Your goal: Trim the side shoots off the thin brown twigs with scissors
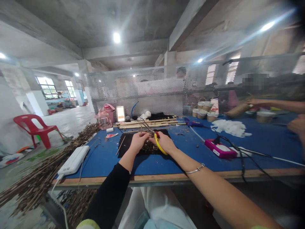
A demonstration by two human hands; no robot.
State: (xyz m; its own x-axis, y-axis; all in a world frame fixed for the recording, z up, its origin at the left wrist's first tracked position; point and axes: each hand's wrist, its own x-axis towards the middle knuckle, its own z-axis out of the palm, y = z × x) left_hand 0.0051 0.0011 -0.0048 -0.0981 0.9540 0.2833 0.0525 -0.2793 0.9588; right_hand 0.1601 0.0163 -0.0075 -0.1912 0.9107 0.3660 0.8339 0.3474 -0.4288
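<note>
My right hand (166,142) is closed around the yellow-handled scissors (160,144), whose metal blades (148,127) point away and to the left. Close beside it, my left hand (138,142) is pinched on what looks like a thin dry twig (141,129); its lower part is hidden by the fingers. Both hands are over a black cloth (124,147) on the blue table. Small brown dried plant bits (149,147) lie on the cloth beneath them. A thin stick (120,144) rests across the cloth's left side.
Pale sticks (150,124) lie behind the cloth. A white power strip (73,160) and a heap of dried stalks (50,162) are at left. To the right are a magenta box (220,149) with cables, white fluff (230,128), small pots (202,113) and another person's hand (254,101).
</note>
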